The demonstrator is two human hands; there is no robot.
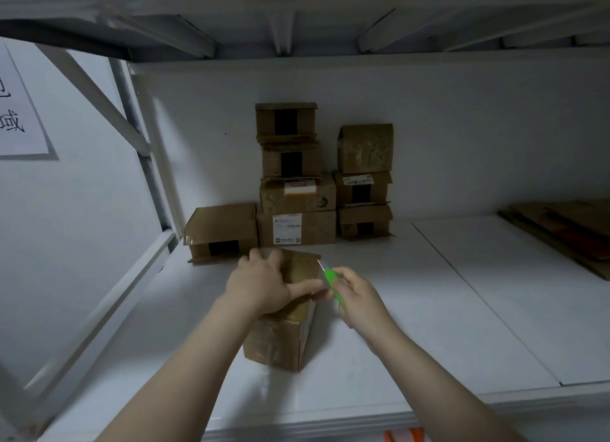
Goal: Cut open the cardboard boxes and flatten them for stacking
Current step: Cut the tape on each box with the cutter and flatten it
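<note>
Left grip (260, 283) curled on box (280, 339), right grip (356, 296) round knife (331, 285)

stacked boxes (297, 191) behind, bare shelf (412, 309) right

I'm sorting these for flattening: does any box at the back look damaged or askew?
Yes. The top box of the right stack is crumpled and wrinkled, its upper corners pushed in.

The single head-worn wide-angle camera looks forward and down into a white shelf bay (429, 309), close above its board, facing stacked brown cardboard boxes (297, 225).
</note>
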